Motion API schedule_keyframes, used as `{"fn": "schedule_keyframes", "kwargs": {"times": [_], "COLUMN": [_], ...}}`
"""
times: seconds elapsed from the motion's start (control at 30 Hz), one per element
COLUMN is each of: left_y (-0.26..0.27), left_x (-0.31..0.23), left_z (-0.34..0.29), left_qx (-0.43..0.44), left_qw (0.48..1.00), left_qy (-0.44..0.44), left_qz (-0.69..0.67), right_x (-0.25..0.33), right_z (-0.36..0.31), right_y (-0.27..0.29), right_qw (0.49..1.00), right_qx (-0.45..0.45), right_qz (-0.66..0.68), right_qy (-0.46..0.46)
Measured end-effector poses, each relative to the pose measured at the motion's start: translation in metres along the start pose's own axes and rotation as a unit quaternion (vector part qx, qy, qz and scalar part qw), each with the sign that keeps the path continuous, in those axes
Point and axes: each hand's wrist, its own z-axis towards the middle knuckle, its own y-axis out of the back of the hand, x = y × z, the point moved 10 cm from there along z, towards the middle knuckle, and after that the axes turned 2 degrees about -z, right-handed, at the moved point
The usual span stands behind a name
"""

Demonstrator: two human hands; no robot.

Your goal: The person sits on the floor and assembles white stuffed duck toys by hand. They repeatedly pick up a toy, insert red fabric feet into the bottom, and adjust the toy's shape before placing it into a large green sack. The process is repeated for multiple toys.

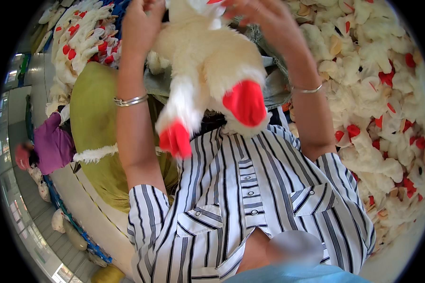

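A cream and white plush toy [208, 52] with long fur and red feet hangs in front of my chest, its top cut off by the picture's upper edge. My left hand [144, 19] has its fingers closed at the toy's upper left side; their tips are partly out of view. On the other side my right hand [264, 16] reaches toward the toy's white upper part. Motion smears its fingers, so their grip on the toy does not show clearly. One red foot [245, 104] faces me, and the other points down at the left.
Unstuffed plush skins [373, 118] with red patches are heaped along my right. More plush pieces [80, 37] lie at the far left, beyond a large olive-green sack [94, 118]. A person in purple [54, 144] is at the left, near a blue-edged strip on the floor.
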Motion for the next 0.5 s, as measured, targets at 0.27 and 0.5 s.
{"fn": "schedule_keyframes", "kwargs": {"times": [0.27,0.5], "left_y": [-0.078,-0.066], "left_x": [0.043,-0.009], "left_z": [-0.126,-0.128], "left_qx": [0.229,0.218], "left_qw": [0.945,0.934], "left_qy": [0.172,0.163], "left_qz": [-0.155,-0.23], "right_x": [-0.076,-0.068], "right_z": [-0.099,-0.12], "right_y": [-0.044,-0.052], "right_qw": [0.968,0.959], "right_qx": [0.137,0.1], "right_qz": [-0.13,-0.245], "right_qy": [-0.163,-0.104]}}
